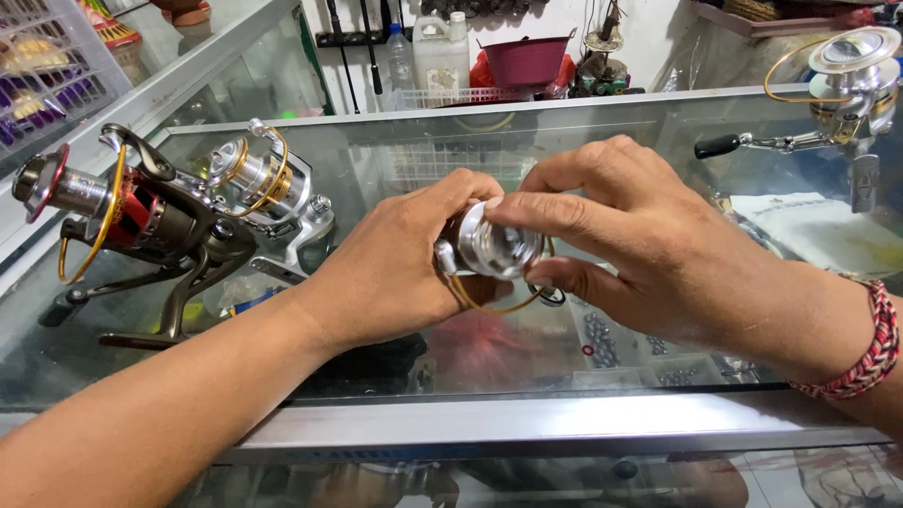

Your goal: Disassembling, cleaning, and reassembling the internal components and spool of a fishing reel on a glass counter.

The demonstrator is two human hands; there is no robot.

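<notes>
Far left, a white lattice basket (pixel 52 66) sits on the adjoining glass case. Below it, on the glass worktop (pixel 564 132), lies a dark brown spinning reel (pixel 141 226) with a red spool and gold bail wire, resting on its side. Just beside it, to the right and touching or nearly touching it, lies a silver reel with gold trim (pixel 268 183).

Centre of view: the left hand (pixel 395 268) comes in from the lower left and is wrapped around the body of a small silver reel (pixel 494 249), fingers closed on it; most of the body is hidden behind the palm. The reel is held just above the worktop, clear of the glass, with its polished spool facing the camera and a gold bail wire looping below it. The right hand (pixel 649 245) comes in from the right, thumb and forefinger pinched on the spool rim, remaining fingers curled above and beside it. A red braided wristband (pixel 870 343) sits on the right wrist.

Under the glass, small dark sinkers (pixel 602 339) lie in compartments. Far right, another silver and gold reel (pixel 851 80) stands upright on the worktop, handle pointing left. Behind the worktop: a white jerrycan (pixel 442 52) and a maroon bowl (pixel 527 56).
</notes>
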